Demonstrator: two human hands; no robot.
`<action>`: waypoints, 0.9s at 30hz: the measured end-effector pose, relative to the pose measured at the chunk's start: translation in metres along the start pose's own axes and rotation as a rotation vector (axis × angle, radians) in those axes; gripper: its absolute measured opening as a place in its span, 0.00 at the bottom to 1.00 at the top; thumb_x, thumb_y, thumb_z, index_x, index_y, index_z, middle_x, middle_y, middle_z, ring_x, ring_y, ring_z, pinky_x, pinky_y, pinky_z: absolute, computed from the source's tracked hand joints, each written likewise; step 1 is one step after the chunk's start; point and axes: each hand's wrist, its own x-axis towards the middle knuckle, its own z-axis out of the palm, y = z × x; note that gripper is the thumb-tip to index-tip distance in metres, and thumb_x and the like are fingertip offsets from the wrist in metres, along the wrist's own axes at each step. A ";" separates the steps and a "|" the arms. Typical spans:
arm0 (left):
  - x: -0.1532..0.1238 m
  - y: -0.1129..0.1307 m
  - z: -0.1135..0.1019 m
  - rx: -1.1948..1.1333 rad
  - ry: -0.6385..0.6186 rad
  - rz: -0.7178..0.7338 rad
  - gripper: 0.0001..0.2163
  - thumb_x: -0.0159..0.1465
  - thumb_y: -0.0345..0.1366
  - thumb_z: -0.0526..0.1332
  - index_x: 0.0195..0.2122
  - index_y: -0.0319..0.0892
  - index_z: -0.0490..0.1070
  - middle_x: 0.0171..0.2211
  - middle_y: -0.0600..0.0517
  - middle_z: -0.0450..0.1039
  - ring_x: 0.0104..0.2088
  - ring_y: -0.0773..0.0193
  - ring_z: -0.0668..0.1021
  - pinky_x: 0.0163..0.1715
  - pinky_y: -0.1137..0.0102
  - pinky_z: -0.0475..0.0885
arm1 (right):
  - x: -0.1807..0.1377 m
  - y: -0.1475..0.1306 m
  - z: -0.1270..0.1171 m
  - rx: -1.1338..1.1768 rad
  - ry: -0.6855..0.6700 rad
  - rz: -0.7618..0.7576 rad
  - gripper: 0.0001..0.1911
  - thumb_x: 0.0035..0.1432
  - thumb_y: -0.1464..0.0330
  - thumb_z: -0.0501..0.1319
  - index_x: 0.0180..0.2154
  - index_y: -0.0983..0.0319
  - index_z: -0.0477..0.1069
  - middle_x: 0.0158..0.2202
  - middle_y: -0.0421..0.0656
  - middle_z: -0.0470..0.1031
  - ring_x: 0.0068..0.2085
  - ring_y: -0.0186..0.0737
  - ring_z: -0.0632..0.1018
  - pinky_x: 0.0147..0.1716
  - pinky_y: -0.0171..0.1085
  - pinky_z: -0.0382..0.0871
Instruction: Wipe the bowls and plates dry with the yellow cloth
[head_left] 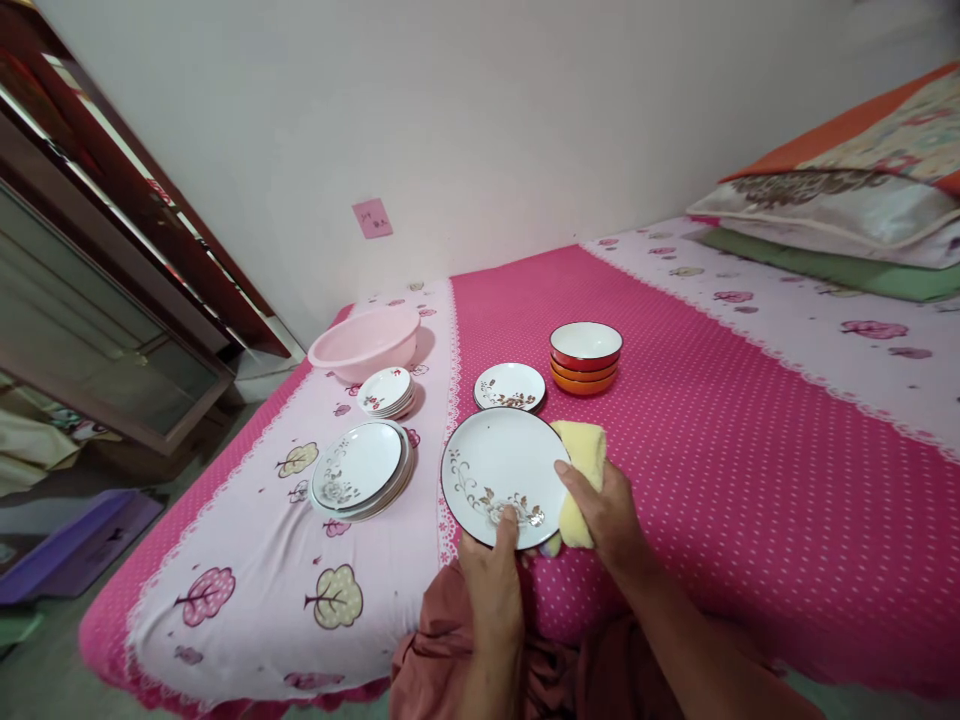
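Observation:
A white plate (502,465) with a dark rim and brown floral print is held up in front of me, tilted toward the camera. My left hand (491,575) grips its lower edge, thumb on the printed face and fingers hidden beneath. At the right edge, my right hand (604,505) pinches the rim through a folded yellow cloth (581,450), with the thumb on top. Just behind the held plate lies a short stack of smaller floral plates (510,385). A stack of orange and red bowls (585,350) with white insides stands behind and to the right.
To the left on the bedspread (712,480) are a stack of larger plates (360,465), a stack of small dishes (385,390) and a pink basin (364,345). Folded bedding (840,215) lies at the far right. A purple bin (82,545) sits on the floor.

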 end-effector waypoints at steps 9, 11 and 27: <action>-0.001 0.004 0.001 0.049 0.099 -0.071 0.29 0.63 0.57 0.65 0.54 0.35 0.75 0.49 0.37 0.83 0.46 0.49 0.84 0.44 0.61 0.79 | 0.000 0.000 0.003 -0.030 -0.024 0.010 0.29 0.52 0.48 0.70 0.45 0.65 0.78 0.37 0.51 0.85 0.36 0.55 0.85 0.32 0.43 0.79; 0.000 0.003 0.000 0.081 0.113 -0.080 0.28 0.66 0.58 0.62 0.51 0.36 0.77 0.47 0.37 0.84 0.45 0.48 0.84 0.45 0.59 0.79 | 0.000 0.000 0.004 -0.023 -0.023 0.011 0.29 0.52 0.48 0.70 0.46 0.64 0.78 0.37 0.50 0.85 0.36 0.54 0.84 0.32 0.43 0.79; 0.004 -0.015 0.000 0.038 0.058 -0.018 0.23 0.56 0.43 0.76 0.49 0.38 0.78 0.44 0.42 0.85 0.42 0.53 0.86 0.51 0.58 0.79 | 0.006 -0.001 -0.001 -0.025 -0.022 0.049 0.29 0.52 0.48 0.71 0.46 0.63 0.77 0.38 0.51 0.85 0.37 0.56 0.85 0.30 0.42 0.79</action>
